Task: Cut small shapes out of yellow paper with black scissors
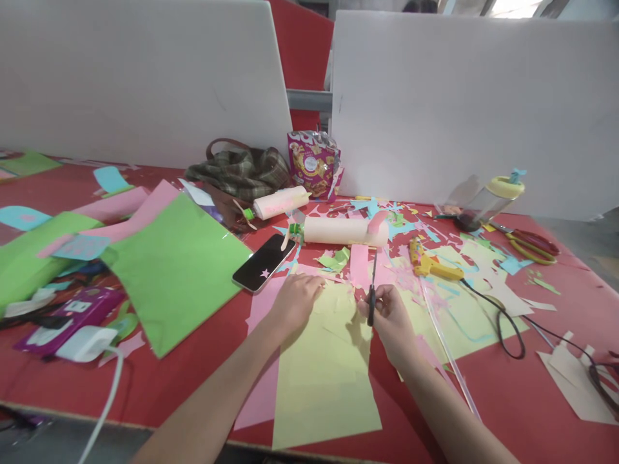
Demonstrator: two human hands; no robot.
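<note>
At the front edge of the counter [159,393] lies the yellow paper [324,393], overlapping a pink sheet [256,393], which is partly hidden. At the paper's upper right edge, the right hand [391,316] has its grip clamped on the scissors [372,303]; the blades appear edge-on, so their opening cannot be determined. At the paper's upper left corner rests the left hand [298,299], fingers bent; whether its grip is closed on the paper cannot be told, as the fingertips are indistinct. Beyond the paper, a bottle [338,231] lies on its side among scraps too jumbled to separate. Left of the paper are a phone [265,263] and, farther left, a charger [87,343], its cable cut off below. Right of the paper lies a glue gun [438,267].
</note>
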